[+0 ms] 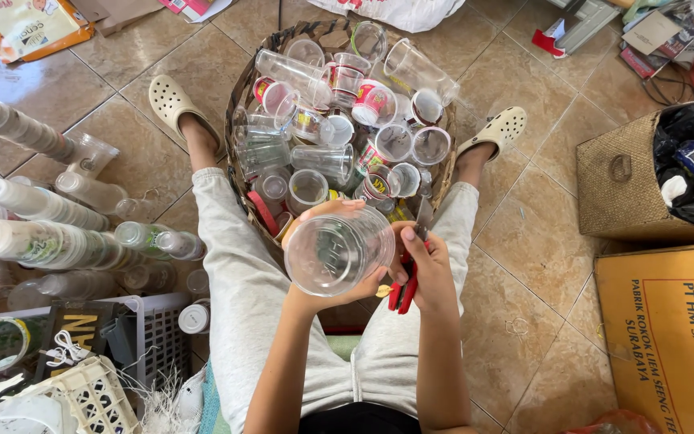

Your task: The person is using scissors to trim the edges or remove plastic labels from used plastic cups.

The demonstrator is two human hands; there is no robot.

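Observation:
My left hand holds a clear plastic cup on its side over my lap, its open mouth turned toward the camera. My right hand grips a small tool with red handles right beside the cup's rim. Just beyond both hands, between my knees, stands a round woven basket heaped with several clear plastic cups, some with printed lids or labels. I sit with legs in light grey trousers and cream clogs on either side of the basket.
Long stacks of nested clear cups lie on the tiled floor at left, above white plastic crates. At right stand a woven bin with dark bags and a cardboard box. Papers and packets litter the far floor.

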